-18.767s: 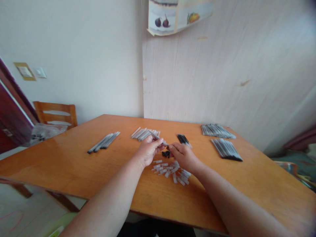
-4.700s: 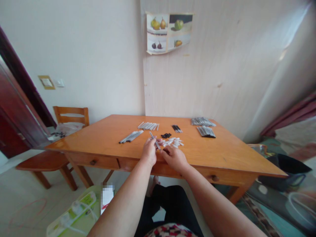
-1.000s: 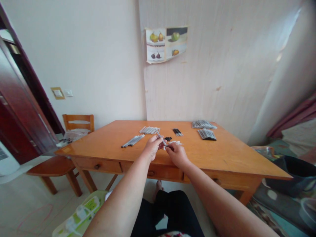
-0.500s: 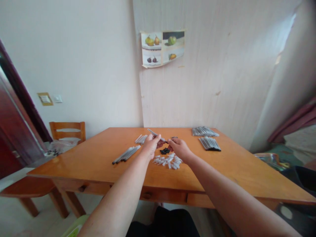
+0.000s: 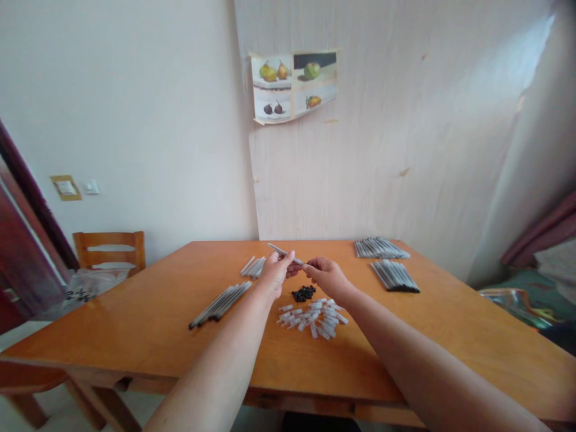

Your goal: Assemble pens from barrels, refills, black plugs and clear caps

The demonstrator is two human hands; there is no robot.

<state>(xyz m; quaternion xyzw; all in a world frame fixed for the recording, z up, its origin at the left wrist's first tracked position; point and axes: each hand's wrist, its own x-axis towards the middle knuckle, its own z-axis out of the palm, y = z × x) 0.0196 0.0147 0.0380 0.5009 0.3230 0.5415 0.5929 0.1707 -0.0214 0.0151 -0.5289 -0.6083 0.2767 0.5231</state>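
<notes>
My left hand [image 5: 275,275] is closed around a slim grey pen barrel [image 5: 278,249], its far end pointing up and left. With pinched fingers, my right hand [image 5: 327,276] grips the near end of the same barrel; any small part between those fingertips is hidden. Just below the hands lies a small heap of black plugs or tips [image 5: 303,293]. Closer to me spreads a loose pile of translucent white caps [image 5: 315,318]. Left of my left hand, several grey barrels with black ends [image 5: 220,305] lie side by side, and a smaller group of pale barrels [image 5: 252,267] rests behind them.
On the right of the wooden table [image 5: 432,342] lie two rows of pens, a back row [image 5: 380,247] and a front row with black ends [image 5: 395,276]. A wooden chair [image 5: 108,252] with a plastic bag [image 5: 96,282] stands at the left. Fruit pictures [image 5: 292,87] hang on the wall.
The camera view has tilted and shifted slightly, so the table and piles appear lower and larger. Both hands stay together on the pen barrel.
</notes>
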